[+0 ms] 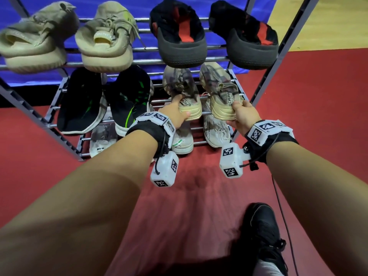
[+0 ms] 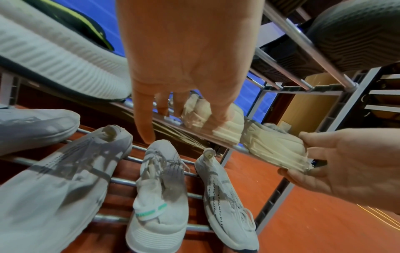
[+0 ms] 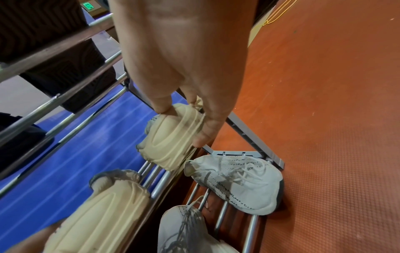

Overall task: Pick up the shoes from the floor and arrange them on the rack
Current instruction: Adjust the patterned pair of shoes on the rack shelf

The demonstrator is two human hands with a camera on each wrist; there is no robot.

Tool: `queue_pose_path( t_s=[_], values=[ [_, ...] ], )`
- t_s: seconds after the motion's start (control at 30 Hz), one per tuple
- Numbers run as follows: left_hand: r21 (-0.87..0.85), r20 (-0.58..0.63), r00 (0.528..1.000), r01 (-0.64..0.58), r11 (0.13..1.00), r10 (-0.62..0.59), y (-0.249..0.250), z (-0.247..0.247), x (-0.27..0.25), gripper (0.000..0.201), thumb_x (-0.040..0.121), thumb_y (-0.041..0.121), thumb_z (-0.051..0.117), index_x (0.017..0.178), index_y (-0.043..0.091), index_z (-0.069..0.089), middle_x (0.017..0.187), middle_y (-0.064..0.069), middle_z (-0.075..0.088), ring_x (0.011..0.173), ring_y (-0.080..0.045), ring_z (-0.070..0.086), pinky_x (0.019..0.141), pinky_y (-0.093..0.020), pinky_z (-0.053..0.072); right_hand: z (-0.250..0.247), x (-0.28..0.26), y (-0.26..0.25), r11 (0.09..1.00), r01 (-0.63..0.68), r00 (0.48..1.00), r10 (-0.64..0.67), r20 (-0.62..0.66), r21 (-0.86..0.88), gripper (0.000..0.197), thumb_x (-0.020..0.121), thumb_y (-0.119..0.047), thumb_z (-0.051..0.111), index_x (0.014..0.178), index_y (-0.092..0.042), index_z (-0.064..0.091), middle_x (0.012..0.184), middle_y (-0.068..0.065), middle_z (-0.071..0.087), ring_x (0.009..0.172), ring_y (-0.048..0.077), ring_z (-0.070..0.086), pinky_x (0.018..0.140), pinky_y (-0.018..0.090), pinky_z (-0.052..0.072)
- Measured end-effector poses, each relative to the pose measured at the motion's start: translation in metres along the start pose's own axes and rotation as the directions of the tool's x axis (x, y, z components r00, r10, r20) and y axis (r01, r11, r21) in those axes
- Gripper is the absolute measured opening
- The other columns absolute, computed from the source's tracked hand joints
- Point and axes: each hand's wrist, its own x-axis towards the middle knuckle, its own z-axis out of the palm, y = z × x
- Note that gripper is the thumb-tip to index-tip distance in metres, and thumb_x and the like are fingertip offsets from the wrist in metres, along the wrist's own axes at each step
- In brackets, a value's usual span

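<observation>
A pair of beige-grey sneakers lies on the right of the middle shelf of the metal rack (image 1: 265, 76), heels toward me. My left hand (image 1: 180, 107) grips the heel of the left sneaker (image 1: 184, 86), thumb on the sole edge. My right hand (image 1: 236, 113) grips the heel of the right sneaker (image 1: 219, 90). In the left wrist view the left sneaker's cream sole (image 2: 218, 128) rests on the shelf bars, with the right sneaker (image 2: 275, 149) beside it. The right wrist view shows my fingers (image 3: 164, 109) curled round the right sneaker's heel (image 3: 168, 142).
The top shelf holds a beige pair (image 1: 103, 36) and a black-and-red pair (image 1: 179, 34). A black-and-green pair (image 1: 127, 96) fills the middle shelf's left. White sneakers (image 1: 217, 128) lie on the bottom shelf. My black-shod foot (image 1: 260, 232) stands on the red floor.
</observation>
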Motion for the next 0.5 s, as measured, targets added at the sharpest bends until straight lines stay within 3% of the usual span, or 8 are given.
queue_pose_path(
  t_s=[0.17,0.27,0.33,0.4,0.43,0.5],
  values=[
    [0.014,-0.032,0.999,0.011,1.000,-0.010,0.002,0.004,-0.003,0.058,0.093,0.033,0.049,0.145,0.031,0.025,0.127,-0.020,0.054,0.115,-0.040,0.052,0.101,-0.041,0.041,0.005,0.004,-0.002,0.999,0.012,0.999,-0.013,-0.029,-0.032,0.056,0.100,-0.032,0.041,0.151,-0.025,0.020,0.142,0.010,0.047,0.097,0.023,0.055,0.052,0.027,0.047],
    [0.019,-0.044,0.999,0.013,1.000,-0.012,0.004,0.005,-0.006,0.056,0.095,0.031,0.047,0.146,0.030,0.024,0.130,-0.022,0.050,0.119,-0.040,0.049,0.102,-0.040,0.038,0.006,0.000,-0.003,0.998,0.014,0.999,-0.017,-0.051,-0.058,0.054,0.099,-0.030,0.040,0.150,-0.026,0.021,0.128,0.007,0.052,0.093,0.023,0.055,0.056,0.028,0.048],
    [0.025,-0.037,0.999,0.010,1.000,-0.009,0.005,0.003,-0.008,0.057,0.095,0.032,0.047,0.147,0.030,0.023,0.132,-0.021,0.049,0.120,-0.039,0.048,0.102,-0.040,0.037,0.007,-0.007,-0.008,0.991,-0.002,0.995,-0.010,-0.096,-0.131,0.057,0.097,-0.031,0.040,0.151,-0.023,0.022,0.119,0.006,0.049,0.094,0.024,0.053,0.069,0.033,0.048],
    [0.056,-0.017,1.000,-0.007,0.998,0.008,0.005,-0.004,-0.011,0.058,0.094,0.033,0.046,0.147,0.030,0.023,0.126,-0.020,0.054,0.117,-0.038,0.052,0.098,-0.038,0.042,0.008,-0.019,-0.016,0.951,-0.026,0.977,-0.042,-0.211,-0.309,0.057,0.096,-0.032,0.039,0.150,-0.019,0.025,0.135,0.013,0.042,0.112,0.033,0.050,0.093,0.040,0.045],
    [0.078,-0.014,1.000,-0.026,0.997,0.027,0.006,-0.010,-0.013,0.057,0.094,0.032,0.045,0.147,0.028,0.024,0.123,-0.019,0.056,0.114,-0.037,0.054,0.095,-0.038,0.044,0.009,-0.028,-0.021,0.912,-0.024,0.963,-0.089,-0.254,-0.409,0.053,0.096,-0.029,0.039,0.147,-0.017,0.029,0.143,0.016,0.034,0.124,0.036,0.042,0.104,0.042,0.036],
    [0.128,-0.057,0.996,-0.062,0.990,0.070,0.008,-0.025,-0.020,0.050,0.095,0.032,0.043,0.143,0.022,0.033,0.125,-0.019,0.054,0.115,-0.036,0.053,0.095,-0.040,0.044,0.019,-0.052,-0.031,0.834,0.042,0.943,-0.215,-0.254,-0.550,0.046,0.095,-0.023,0.040,0.139,-0.011,0.039,0.147,0.018,0.024,0.132,0.038,0.029,0.108,0.042,0.027]
  ],
)
